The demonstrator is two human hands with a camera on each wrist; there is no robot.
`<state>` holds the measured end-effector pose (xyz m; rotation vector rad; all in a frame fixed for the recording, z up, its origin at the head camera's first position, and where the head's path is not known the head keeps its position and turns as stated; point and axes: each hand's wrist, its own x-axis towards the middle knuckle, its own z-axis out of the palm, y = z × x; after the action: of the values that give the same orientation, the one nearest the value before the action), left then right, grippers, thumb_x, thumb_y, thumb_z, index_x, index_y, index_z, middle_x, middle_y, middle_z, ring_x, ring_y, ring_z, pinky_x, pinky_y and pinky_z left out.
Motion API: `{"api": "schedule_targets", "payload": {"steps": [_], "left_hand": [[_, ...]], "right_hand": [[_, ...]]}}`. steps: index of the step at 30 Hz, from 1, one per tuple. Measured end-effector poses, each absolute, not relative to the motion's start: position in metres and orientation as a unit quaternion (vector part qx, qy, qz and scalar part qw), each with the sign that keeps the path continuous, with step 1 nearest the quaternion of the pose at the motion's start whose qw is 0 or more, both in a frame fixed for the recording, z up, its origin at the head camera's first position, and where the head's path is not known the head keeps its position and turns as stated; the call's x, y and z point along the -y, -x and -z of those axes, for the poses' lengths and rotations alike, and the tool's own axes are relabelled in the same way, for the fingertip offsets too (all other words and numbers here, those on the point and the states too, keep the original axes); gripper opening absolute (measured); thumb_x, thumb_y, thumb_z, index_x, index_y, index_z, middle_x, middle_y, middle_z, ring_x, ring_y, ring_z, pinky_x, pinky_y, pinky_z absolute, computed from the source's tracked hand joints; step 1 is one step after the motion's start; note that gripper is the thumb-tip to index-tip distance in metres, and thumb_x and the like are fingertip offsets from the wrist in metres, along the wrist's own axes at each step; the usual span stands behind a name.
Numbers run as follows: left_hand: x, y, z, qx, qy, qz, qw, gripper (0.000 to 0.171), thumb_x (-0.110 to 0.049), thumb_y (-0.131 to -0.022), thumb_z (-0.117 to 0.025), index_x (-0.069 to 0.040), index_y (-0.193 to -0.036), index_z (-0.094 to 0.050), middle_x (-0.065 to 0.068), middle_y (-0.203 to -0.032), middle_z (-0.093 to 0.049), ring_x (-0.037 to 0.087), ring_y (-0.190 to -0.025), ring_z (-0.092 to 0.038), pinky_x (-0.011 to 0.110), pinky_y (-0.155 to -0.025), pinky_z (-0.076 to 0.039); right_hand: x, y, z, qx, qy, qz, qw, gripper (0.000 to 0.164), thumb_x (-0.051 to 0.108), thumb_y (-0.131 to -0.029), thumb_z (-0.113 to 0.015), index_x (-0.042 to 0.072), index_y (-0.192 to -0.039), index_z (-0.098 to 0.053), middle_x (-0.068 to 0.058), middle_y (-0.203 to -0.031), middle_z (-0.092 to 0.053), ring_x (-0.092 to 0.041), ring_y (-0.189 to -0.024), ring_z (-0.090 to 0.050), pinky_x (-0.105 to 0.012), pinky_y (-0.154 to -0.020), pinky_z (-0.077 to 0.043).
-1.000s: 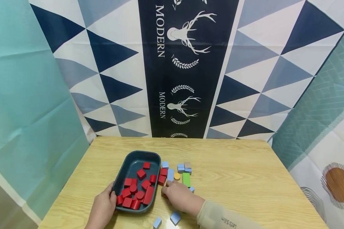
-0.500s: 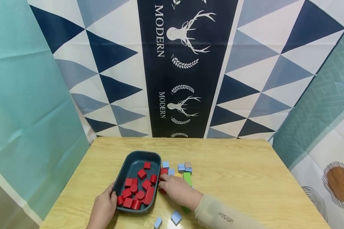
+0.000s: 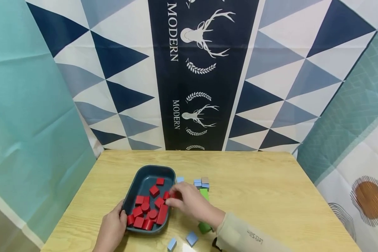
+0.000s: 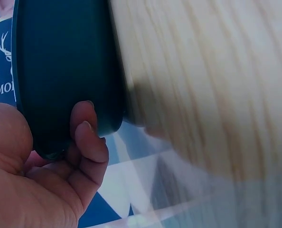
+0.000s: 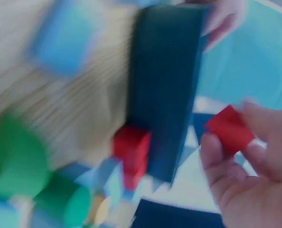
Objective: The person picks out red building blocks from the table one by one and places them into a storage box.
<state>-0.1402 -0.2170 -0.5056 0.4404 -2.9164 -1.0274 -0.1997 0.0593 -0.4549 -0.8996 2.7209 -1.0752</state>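
Note:
A dark teal rectangular tray [image 3: 149, 179] holds several red blocks [image 3: 138, 222], cubes and cylinders among them. My left hand [image 3: 111, 225] grips its near left side; in the left wrist view, the fingers curl at the wall while the thumb side stays at the rim. Over the right rim my right hand [image 3: 193, 203] pinches a red block [image 5: 230, 128] between thumb and fingers, raised above the tray's edge in the right wrist view. Two more red blocks [image 5: 131, 147] stand on the table against the tray's outer wall, largely hidden by my hand in the head view.
Right of the tray lie blue blocks [image 3: 197, 183], a tan block [image 3: 204, 180], a green block [image 3: 203, 192] and a green cylinder [image 3: 204, 228]. Two blue blocks [image 3: 191, 238] lie near the front. A patterned cloth [image 3: 132, 94] hangs behind the wooden table [image 3: 255, 189].
My right hand reached the red blocks beside the tray, took one, and lifted it up to the right rim. My left hand keeps its grip on the tray.

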Motion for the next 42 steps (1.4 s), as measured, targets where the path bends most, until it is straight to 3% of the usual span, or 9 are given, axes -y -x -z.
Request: {"api": "schedule_targets", "payload": {"steps": [3,6,10,14,17,21,30,36,42], "left_hand": [[0.217,0.141,0.506,0.933,-0.142,0.330,0.005,0.049,-0.005,-0.106,-0.049,0.013,-0.151,-0.050,0.036,-0.144,-0.059,0.047,-0.124,-0.069,0.062,-0.100,-0.058],[0.217,0.140,0.507,0.934,-0.141,0.330,0.003,0.049,-0.005,-0.105,-0.050,0.013,-0.150,-0.051,0.037,-0.143,-0.060,0.050,-0.126,-0.067,0.063,-0.101,-0.057],[0.217,0.140,0.507,0.934,-0.141,0.328,0.007,0.048,-0.005,-0.105,-0.050,0.013,-0.150,-0.052,0.037,-0.141,-0.062,0.048,-0.123,-0.069,0.063,-0.100,-0.058],[0.216,0.141,0.504,0.932,-0.146,0.332,0.001,0.049,-0.005,-0.106,-0.048,0.012,-0.152,-0.050,0.036,-0.143,-0.061,0.045,-0.122,-0.070,0.062,-0.102,-0.057],[0.215,0.142,0.503,0.931,-0.146,0.333,-0.001,0.049,-0.005,-0.106,-0.048,0.012,-0.152,-0.050,0.036,-0.144,-0.060,0.046,-0.125,-0.069,0.062,-0.103,-0.057],[0.216,0.142,0.503,0.932,-0.145,0.331,-0.001,0.049,-0.005,-0.106,-0.048,0.012,-0.152,-0.050,0.036,-0.145,-0.059,0.048,-0.127,-0.067,0.062,-0.103,-0.056],[0.218,0.143,0.504,0.930,-0.149,0.335,-0.008,0.049,-0.005,-0.106,-0.049,0.012,-0.152,-0.050,0.037,-0.144,-0.059,0.038,-0.106,-0.072,0.056,-0.094,-0.063],[0.219,0.142,0.506,0.926,-0.160,0.342,-0.012,0.050,-0.006,-0.106,-0.049,0.012,-0.153,-0.049,0.038,-0.144,-0.059,0.034,-0.096,-0.068,0.047,-0.079,-0.064],[0.219,0.142,0.504,0.923,-0.158,0.351,-0.013,0.050,-0.006,-0.106,-0.049,0.011,-0.153,-0.048,0.038,-0.143,-0.059,0.033,-0.093,-0.069,0.036,-0.065,-0.060]], "right_hand": [[-0.050,0.206,0.456,-0.893,0.266,0.361,0.025,0.021,0.033,-0.106,-0.068,0.014,-0.113,-0.072,0.003,-0.099,-0.069,-0.009,-0.087,-0.060,-0.023,-0.076,-0.055],[-0.048,0.213,0.473,-0.925,0.272,0.264,-0.015,0.018,0.021,-0.107,-0.064,0.013,-0.123,-0.069,-0.004,-0.107,-0.071,-0.016,-0.096,-0.068,-0.030,-0.081,-0.061],[-0.050,0.221,0.493,-0.943,0.290,0.156,-0.040,0.047,0.017,-0.102,-0.073,0.010,-0.145,-0.057,-0.012,-0.125,-0.073,-0.026,-0.111,-0.072,-0.038,-0.089,-0.064],[-0.047,0.224,0.502,-0.950,0.263,0.166,-0.031,0.064,0.019,-0.100,-0.076,0.002,-0.154,-0.046,-0.018,-0.136,-0.071,-0.030,-0.120,-0.071,-0.042,-0.095,-0.064],[-0.046,0.225,0.505,-0.953,0.231,0.193,-0.032,0.064,0.017,-0.096,-0.079,-0.001,-0.150,-0.048,-0.019,-0.133,-0.071,-0.029,-0.117,-0.072,-0.043,-0.094,-0.064],[-0.049,0.225,0.505,-0.954,0.231,0.187,-0.038,0.043,0.020,-0.093,-0.082,0.004,-0.126,-0.060,-0.011,-0.111,-0.072,-0.021,-0.096,-0.069,-0.036,-0.080,-0.063],[-0.064,0.224,0.484,-0.945,0.306,0.100,-0.059,0.017,0.017,-0.086,-0.082,0.011,-0.094,-0.068,-0.002,-0.083,-0.069,-0.018,-0.076,-0.063,-0.034,-0.071,-0.055],[-0.065,0.225,0.489,-0.937,0.331,0.109,-0.017,0.030,0.027,-0.088,-0.087,0.013,-0.104,-0.066,-0.001,-0.092,-0.071,-0.016,-0.084,-0.065,-0.031,-0.074,-0.057],[-0.065,0.228,0.474,-0.942,0.259,0.214,0.021,0.028,0.027,-0.094,-0.081,0.011,-0.105,-0.061,-0.001,-0.076,-0.062,-0.011,-0.063,-0.053,-0.025,-0.055,-0.046]]}}
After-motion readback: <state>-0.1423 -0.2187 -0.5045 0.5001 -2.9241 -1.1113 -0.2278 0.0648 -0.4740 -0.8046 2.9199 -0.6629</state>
